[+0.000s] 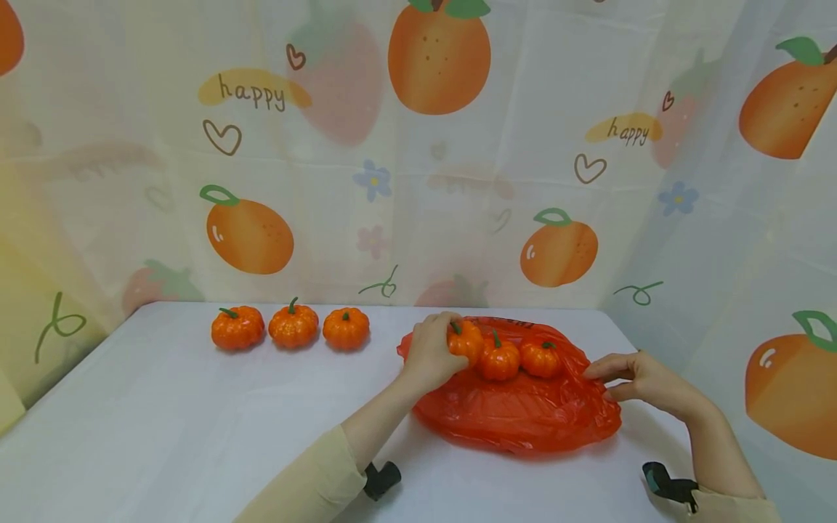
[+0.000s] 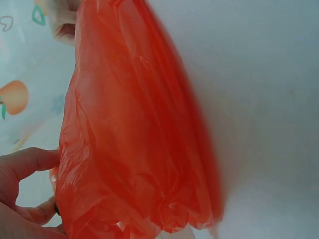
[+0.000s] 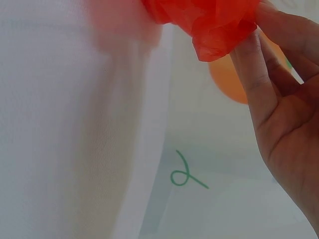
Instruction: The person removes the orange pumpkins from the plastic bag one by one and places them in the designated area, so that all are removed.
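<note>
Right of centre in the head view: a small, glossy, ribbed orange pumpkin with a short green stem (image 1: 467, 343). Grasped between the thumb and fingers of a bare left hand (image 1: 428, 352), reaching up from the lower middle of the frame.

Beneath and around: a crumpled, translucent red plastic bag (image 1: 510, 418), spread low across the right middle, black print along the far edge. Just right of the grasped pumpkin, side by side: a ribbed orange pumpkin with an upright green stem (image 1: 500, 361), then a ribbed orange pumpkin with a stem tipped right (image 1: 539, 361). Cannot tell whether inside the bag or on top of the film.

At the bag's right edge: a bare right hand (image 1: 644, 378), thumb and fingers pinching the thin film. Same pinch at upper right in the right wrist view. In the left wrist view, red film down the middle, left fingers at lower left against a sliver of orange.

Farther out, left of centre in the head view, well apart from the bag: a row of three ribbed orange pumpkins (image 1: 293, 327) near the far edge of a white table (image 1: 163, 421).

Low in the frame: cream sleeves (image 1: 307, 479) and black wrist devices (image 1: 382, 481). Behind, across the upper half: a pale curtain (image 1: 458, 145) printed with oranges, strawberries, hearts and "happy".
</note>
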`<state>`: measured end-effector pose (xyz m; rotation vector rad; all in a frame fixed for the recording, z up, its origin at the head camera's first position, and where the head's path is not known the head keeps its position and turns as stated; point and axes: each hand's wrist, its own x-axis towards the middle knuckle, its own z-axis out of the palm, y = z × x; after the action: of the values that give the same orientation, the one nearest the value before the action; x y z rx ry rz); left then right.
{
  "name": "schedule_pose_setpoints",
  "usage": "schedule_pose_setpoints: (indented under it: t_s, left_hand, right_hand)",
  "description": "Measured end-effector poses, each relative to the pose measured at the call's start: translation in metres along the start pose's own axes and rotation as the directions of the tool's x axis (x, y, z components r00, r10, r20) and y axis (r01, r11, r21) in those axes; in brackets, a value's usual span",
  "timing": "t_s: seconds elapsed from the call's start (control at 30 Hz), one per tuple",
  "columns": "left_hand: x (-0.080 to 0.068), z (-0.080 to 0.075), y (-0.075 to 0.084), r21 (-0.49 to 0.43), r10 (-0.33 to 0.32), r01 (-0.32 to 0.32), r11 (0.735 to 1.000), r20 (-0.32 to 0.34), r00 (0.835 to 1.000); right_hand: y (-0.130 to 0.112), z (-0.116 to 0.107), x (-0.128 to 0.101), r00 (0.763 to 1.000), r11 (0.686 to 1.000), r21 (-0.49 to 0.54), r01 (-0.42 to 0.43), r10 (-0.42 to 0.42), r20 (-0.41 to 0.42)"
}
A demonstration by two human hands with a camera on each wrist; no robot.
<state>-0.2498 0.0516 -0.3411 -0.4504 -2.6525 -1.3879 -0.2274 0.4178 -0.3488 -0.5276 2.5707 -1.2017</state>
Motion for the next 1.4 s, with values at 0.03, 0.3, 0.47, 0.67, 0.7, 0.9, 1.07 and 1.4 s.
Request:
schedule_pose_setpoints:
  t_s: [0.03, 0.3, 0.47, 0.67, 0.7, 0.9, 1.07, 1.4]
  left_hand:
    - [0.000, -0.001, 0.000, -0.002, 0.004, -0.004, 1.000, -0.005, 1.000]
    - [-0.002, -0.016, -0.001, -0.017, 0.043, -0.044, 0.999, -0.041, 0.998]
    - [0.000, -0.028, -0.003, -0.012, 0.043, -0.044, 0.999, -0.057, 0.997]
    - [0.001, -0.043, -0.008, -0.005, 0.050, -0.050, 0.999, -0.088, 0.995]
    - [0.001, -0.046, -0.009, -0.004, 0.056, -0.056, 0.998, -0.096, 0.994]
    - [0.000, -0.060, -0.018, 0.009, 0.031, -0.030, 1.000, -0.119, 0.992]
    - [-0.002, -0.070, -0.025, 0.007, -0.012, 0.012, 1.000, -0.113, 0.994]
    - [-0.008, -0.087, -0.043, 0.040, -0.018, 0.022, 0.999, -0.119, 0.993]
  right_hand:
    - [0.000, 0.000, 0.000, 1.000, 1.000, -0.003, -0.001, 0.001, -0.002]
    - [-0.001, 0.000, 0.001, 1.000, 1.000, -0.005, 0.002, -0.002, -0.001]
    - [-0.001, 0.001, 0.000, 1.000, 1.000, -0.004, -0.005, 0.005, 0.002]
    - [0.001, 0.002, 0.000, 1.000, 1.000, -0.003, -0.011, 0.011, 0.002]
    - [0.001, 0.002, 0.000, 1.000, 1.000, -0.003, -0.009, 0.009, 0.002]
    - [0.001, 0.000, 0.000, 1.000, 1.000, 0.002, -0.005, 0.005, 0.006]
    - [0.000, 0.000, 0.000, 1.000, 1.000, -0.003, 0.002, -0.002, 0.004]
    - [0.000, 0.002, 0.001, 1.000, 1.000, -0.018, 0.020, -0.020, 0.003]
